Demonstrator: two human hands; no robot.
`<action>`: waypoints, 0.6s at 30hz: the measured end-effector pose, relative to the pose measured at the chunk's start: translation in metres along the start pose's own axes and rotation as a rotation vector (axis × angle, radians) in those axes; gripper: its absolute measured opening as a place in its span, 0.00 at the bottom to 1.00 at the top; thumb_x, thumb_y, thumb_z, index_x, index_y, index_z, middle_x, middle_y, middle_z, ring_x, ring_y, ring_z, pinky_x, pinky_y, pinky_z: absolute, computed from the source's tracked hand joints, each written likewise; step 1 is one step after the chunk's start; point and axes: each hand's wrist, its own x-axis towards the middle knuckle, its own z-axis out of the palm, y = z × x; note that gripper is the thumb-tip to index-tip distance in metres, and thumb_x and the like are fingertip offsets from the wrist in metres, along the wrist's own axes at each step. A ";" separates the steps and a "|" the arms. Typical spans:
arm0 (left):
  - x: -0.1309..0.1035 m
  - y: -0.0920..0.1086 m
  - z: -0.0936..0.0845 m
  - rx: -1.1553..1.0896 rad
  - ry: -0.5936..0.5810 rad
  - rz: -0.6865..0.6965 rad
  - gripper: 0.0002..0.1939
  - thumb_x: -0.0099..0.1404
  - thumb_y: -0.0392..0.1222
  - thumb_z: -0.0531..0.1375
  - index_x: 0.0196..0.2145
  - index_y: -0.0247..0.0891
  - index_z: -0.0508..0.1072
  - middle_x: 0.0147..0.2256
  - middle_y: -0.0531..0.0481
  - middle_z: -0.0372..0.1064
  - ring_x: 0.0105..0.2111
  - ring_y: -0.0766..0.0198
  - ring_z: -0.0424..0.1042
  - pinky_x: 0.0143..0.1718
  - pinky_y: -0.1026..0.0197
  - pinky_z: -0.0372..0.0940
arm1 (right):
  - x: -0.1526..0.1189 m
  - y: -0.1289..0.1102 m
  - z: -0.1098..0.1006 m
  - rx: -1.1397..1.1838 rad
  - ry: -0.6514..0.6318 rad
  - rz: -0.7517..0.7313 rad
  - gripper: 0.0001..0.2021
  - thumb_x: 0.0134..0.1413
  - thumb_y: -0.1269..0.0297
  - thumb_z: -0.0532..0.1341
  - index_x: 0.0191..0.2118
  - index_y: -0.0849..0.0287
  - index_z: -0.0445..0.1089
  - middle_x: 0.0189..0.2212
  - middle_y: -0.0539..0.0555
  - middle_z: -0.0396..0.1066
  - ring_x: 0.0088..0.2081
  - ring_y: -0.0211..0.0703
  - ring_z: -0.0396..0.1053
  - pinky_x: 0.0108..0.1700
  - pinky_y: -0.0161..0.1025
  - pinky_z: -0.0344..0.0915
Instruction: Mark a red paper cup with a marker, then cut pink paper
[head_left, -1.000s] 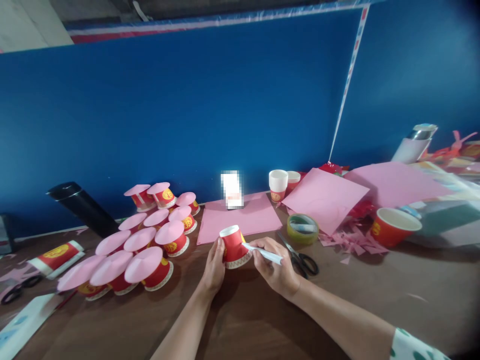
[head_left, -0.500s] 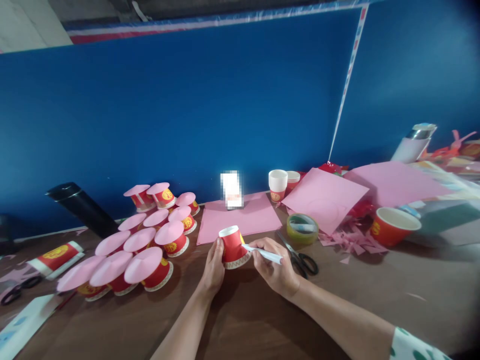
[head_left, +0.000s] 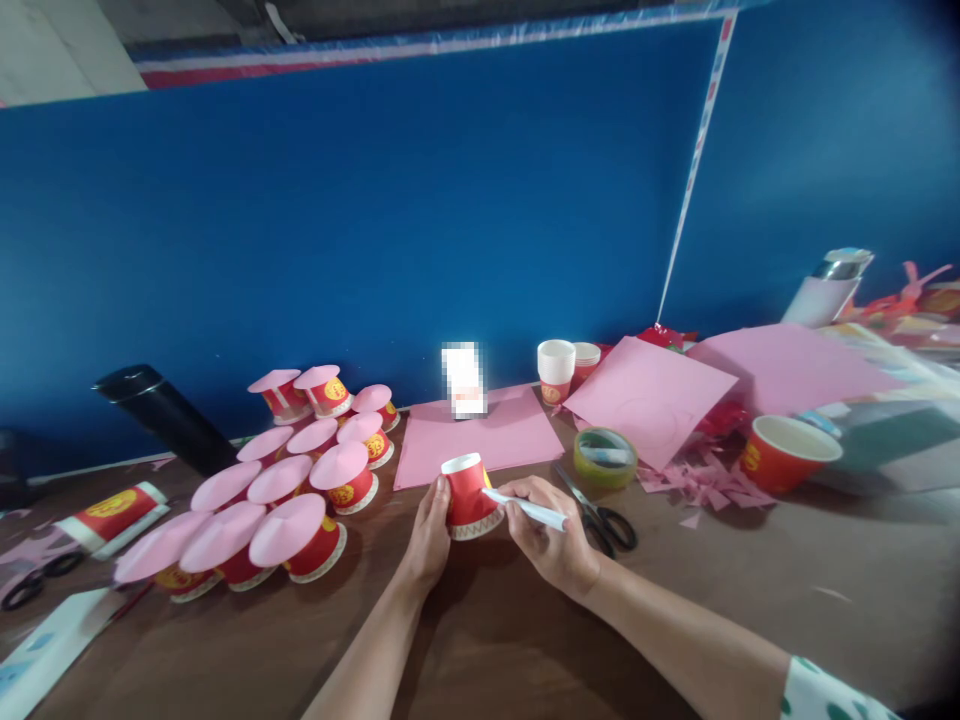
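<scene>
Where the table (head_left: 360,670) meets a blue partition (head_left: 337,230), beyond both hands, pink sheets (head_left: 480,435) lie flat. The left hand (head_left: 429,535) clasps a red cup (head_left: 468,495), wide end down, between the hands; the right hand (head_left: 555,535) pinches a pen (head_left: 534,509), its tip at the cup's side. Tape (head_left: 606,474) and scissors (head_left: 597,517) lie near the right hand, pink-topped cups (head_left: 279,478) left of the left one.

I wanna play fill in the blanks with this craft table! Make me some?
1. The cup in the left hand is mostly ____.
2. The right hand holds a pen-like tool coloured ____.
3. The scissors near the tape roll have ____ handles.
4. The wide, round tops at the left are coloured ____.

Missing words: red; white; black; pink.
</scene>
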 end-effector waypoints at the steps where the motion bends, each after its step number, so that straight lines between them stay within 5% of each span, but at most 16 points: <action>1: 0.000 -0.001 0.000 -0.009 0.002 0.001 0.22 0.56 0.57 0.55 0.34 0.32 0.72 0.30 0.46 0.71 0.33 0.59 0.68 0.37 0.60 0.61 | 0.000 0.000 0.000 -0.001 0.001 0.000 0.07 0.55 0.68 0.52 0.34 0.58 0.67 0.28 0.54 0.70 0.30 0.40 0.68 0.34 0.36 0.66; 18: 0.000 -0.004 -0.002 -0.061 -0.045 -0.012 0.20 0.59 0.54 0.53 0.37 0.34 0.70 0.34 0.45 0.71 0.35 0.59 0.69 0.38 0.60 0.62 | -0.001 -0.002 -0.002 0.013 0.003 0.016 0.06 0.55 0.69 0.52 0.34 0.58 0.66 0.27 0.53 0.69 0.30 0.40 0.68 0.34 0.36 0.66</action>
